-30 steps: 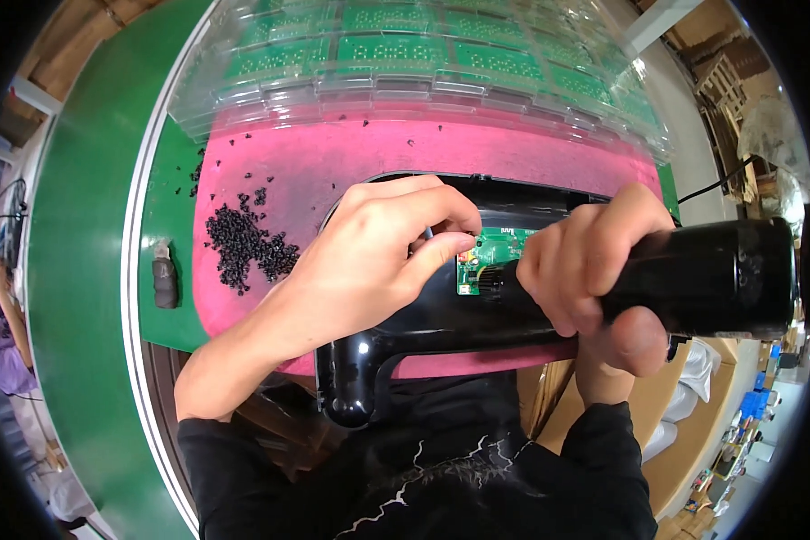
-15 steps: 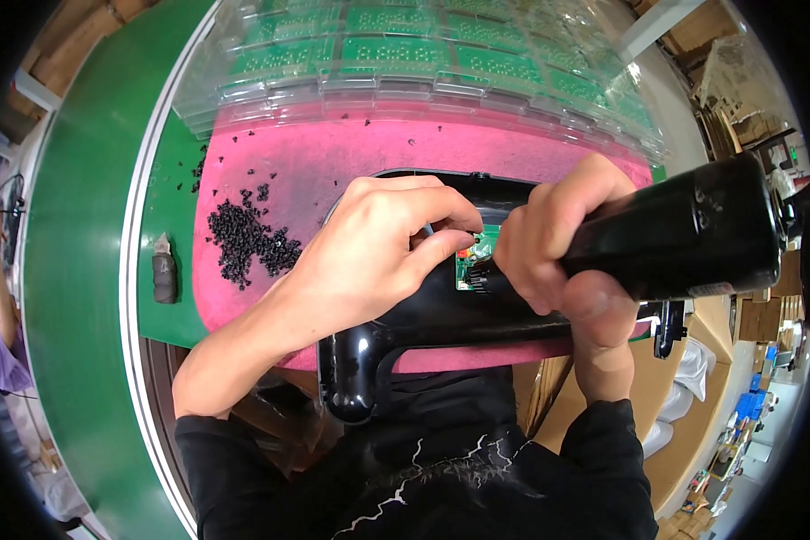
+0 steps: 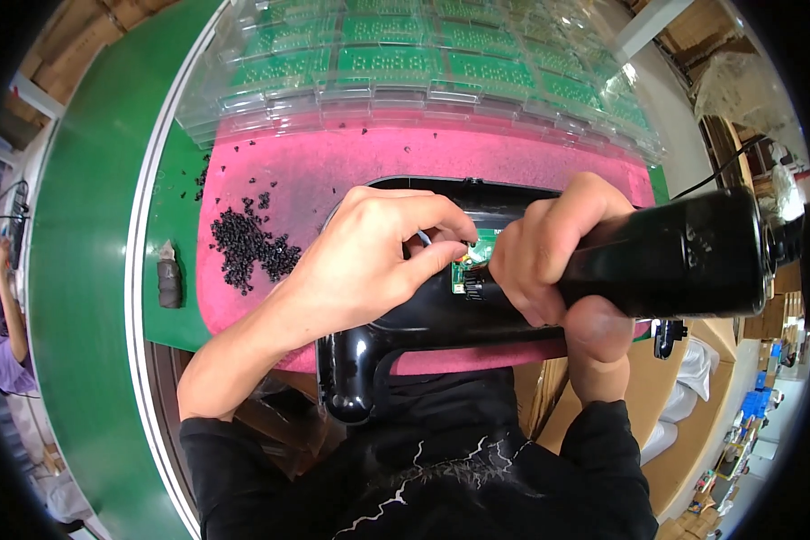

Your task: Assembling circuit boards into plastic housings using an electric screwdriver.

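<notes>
A glossy black plastic housing (image 3: 396, 333) lies on a pink mat (image 3: 333, 171), its handle end sticking out toward me. A small green circuit board (image 3: 470, 268) sits inside it. My left hand (image 3: 369, 256) rests on the housing, thumb and forefinger pinching at the board's edge. My right hand (image 3: 558, 256) grips a thick black electric screwdriver (image 3: 675, 252), whose tip meets the board. A heap of small black screws (image 3: 247, 245) lies on the mat to the left.
Clear plastic trays (image 3: 441, 63) holding several green circuit boards stand behind the mat. A small dark roll (image 3: 168, 281) lies on the green table at left. Another person's arm (image 3: 0, 297) shows at far left. Cardboard boxes stand at lower right.
The screwdriver body has swung up and then back down while its tip stays at the board. My left hand has kept its place on the housing.
</notes>
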`<state>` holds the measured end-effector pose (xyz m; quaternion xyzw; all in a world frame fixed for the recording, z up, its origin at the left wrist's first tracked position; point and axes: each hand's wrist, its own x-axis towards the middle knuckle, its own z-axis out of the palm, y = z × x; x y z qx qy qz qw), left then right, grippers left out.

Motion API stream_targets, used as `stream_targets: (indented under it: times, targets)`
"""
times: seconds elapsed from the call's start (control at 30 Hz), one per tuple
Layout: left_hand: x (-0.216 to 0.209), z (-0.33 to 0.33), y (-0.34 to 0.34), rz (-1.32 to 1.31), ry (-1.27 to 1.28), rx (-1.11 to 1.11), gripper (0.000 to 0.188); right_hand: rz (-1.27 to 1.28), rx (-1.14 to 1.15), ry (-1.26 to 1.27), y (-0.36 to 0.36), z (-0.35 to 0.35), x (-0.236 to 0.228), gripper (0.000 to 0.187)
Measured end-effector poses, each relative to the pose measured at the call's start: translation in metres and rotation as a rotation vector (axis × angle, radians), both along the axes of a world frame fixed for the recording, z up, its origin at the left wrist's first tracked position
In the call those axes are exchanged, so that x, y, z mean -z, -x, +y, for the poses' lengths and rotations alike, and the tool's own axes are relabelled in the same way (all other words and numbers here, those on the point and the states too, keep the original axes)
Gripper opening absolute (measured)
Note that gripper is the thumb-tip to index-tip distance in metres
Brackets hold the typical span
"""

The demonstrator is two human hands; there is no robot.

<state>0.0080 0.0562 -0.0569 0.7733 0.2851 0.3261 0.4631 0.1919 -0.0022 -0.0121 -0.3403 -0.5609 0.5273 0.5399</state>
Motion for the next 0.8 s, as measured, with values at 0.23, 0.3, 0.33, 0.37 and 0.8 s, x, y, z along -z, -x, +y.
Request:
stream_targets:
  times: [0.23,0.3,0.33,0.37,0.8]
  targets:
    - [-0.003,-0.003,0.0,0.016,0.075,0.05,0.012,0.268,-0.04,-0.151,-0.016,0.004,-0.001,0.035]
    - [-0.004,-0.004,-0.002,-0.072,0.138,0.071,0.011,0.382,-0.138,-0.186,-0.028,0.004,-0.003,0.03]
    - [-0.004,-0.004,-0.002,-0.069,0.138,0.074,0.011,0.426,-0.137,-0.203,-0.03,0.003,-0.005,0.029]
    - [-0.003,-0.004,-0.003,-0.076,0.137,0.075,0.01,0.47,-0.135,-0.219,-0.031,0.001,-0.006,0.027]
    - [0.003,-0.008,-0.008,0.041,-0.143,0.024,0.013,0.42,-0.008,-0.363,-0.029,-0.007,-0.006,0.031]
